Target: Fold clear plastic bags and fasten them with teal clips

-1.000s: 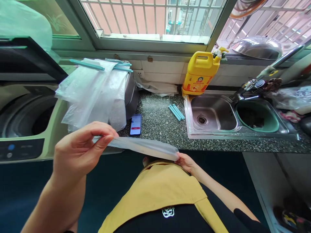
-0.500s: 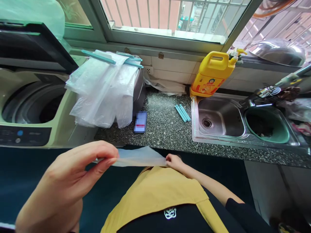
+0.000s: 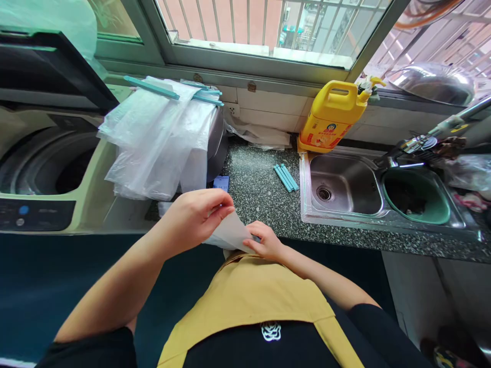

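Observation:
A translucent white plastic bag (image 3: 231,231) hangs between my two hands in front of the yellow apron, close to the counter's front edge. My left hand (image 3: 199,217) pinches one end of it, raised a little higher, with thumb and fingers together. Lower and to the right, my right hand (image 3: 264,241) grips the other end. Behind my left hand lies a phone (image 3: 221,183), partly covered by it. Several teal sealing strips (image 3: 286,178) rest side by side on the speckled counter (image 3: 253,204), beyond my right hand.
At the left, several clear plastic bags (image 3: 153,143) with teal strips (image 3: 151,87) drape over a dark rounded appliance (image 3: 218,145). An open washing machine (image 3: 88,204) stands beside them. Right are a yellow jug (image 3: 326,120), a steel sink (image 3: 345,186) and a green basin (image 3: 418,197).
My left hand has moved right and forward, closer to my right hand, which has risen slightly. The bag, stretched out before, is now slack and bent between them. The phone has become partly hidden.

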The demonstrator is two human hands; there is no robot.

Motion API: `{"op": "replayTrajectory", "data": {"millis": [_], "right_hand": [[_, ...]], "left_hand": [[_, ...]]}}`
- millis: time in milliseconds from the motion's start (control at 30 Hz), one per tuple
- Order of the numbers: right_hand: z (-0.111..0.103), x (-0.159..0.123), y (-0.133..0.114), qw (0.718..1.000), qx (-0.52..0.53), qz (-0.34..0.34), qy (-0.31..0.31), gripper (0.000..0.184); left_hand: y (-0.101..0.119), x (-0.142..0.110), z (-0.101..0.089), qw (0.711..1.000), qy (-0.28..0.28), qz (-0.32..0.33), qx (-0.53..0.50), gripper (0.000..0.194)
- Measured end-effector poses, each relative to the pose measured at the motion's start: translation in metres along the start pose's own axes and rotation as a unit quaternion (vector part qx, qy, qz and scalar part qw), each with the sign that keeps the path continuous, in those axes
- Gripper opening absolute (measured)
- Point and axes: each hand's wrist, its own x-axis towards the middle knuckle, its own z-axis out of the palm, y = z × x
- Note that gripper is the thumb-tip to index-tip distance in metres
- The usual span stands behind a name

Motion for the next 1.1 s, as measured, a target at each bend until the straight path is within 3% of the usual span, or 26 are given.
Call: {"op": "replayTrajectory", "data": {"millis": [67,133,200,267,400,500,600,700,833,933,1033,1100], "right_hand": [[-0.012,0.009,-0.009,0.999,0.009,-0.016,0.041,0.046],[-0.022,0.024,-0.020,0.997,0.005,-0.042,0.065,0.040],[-0.024,0.034,-0.021,0.996,-0.025,-0.058,0.061,0.026],[-0.018,0.027,-0.006,0.996,-0.069,-0.051,0.036,0.031],[0.003,-0.032,0.051,0.977,-0.164,0.083,-0.108,0.038],[0.007,-0.083,0.082,0.962,-0.183,0.125,-0.160,0.030],[0.003,-0.114,0.094,0.946,-0.200,0.170,-0.190,0.026],[-0.006,-0.125,0.093,0.931,-0.206,0.213,-0.211,0.029],[-0.034,-0.108,0.075,0.923,-0.217,0.262,-0.178,0.032],[-0.061,-0.071,0.041,0.936,-0.202,0.270,-0.097,0.029],[-0.075,-0.024,-0.001,0.981,-0.064,0.162,0.080,0.022],[-0.074,0.001,-0.022,0.993,-0.017,0.074,0.093,0.030]], "left_hand": [[-0.001,0.008,0.008,1.000,-0.020,0.006,0.000,0.022],[-0.001,0.015,0.016,0.999,-0.038,0.030,0.003,0.021],[0.000,0.022,0.021,0.998,-0.029,0.042,0.019,0.021],[0.000,0.028,0.020,0.999,-0.005,0.040,0.037,0.021],[-0.005,0.036,0.011,0.999,0.025,0.017,0.045,0.022],[-0.010,0.039,0.008,0.999,0.031,-0.004,0.039,0.021],[-0.012,0.041,0.012,0.999,0.020,-0.005,0.040,0.020],[-0.012,0.042,0.019,0.999,-0.002,0.002,0.044,0.021],[-0.008,0.040,0.025,0.999,-0.020,0.011,0.041,0.019],[-0.003,0.039,0.039,0.998,-0.053,0.023,0.030,0.016],[0.006,0.041,0.060,0.997,-0.061,0.031,0.024,0.015],[0.014,0.042,0.071,0.998,-0.053,0.040,0.022,0.017]]}}
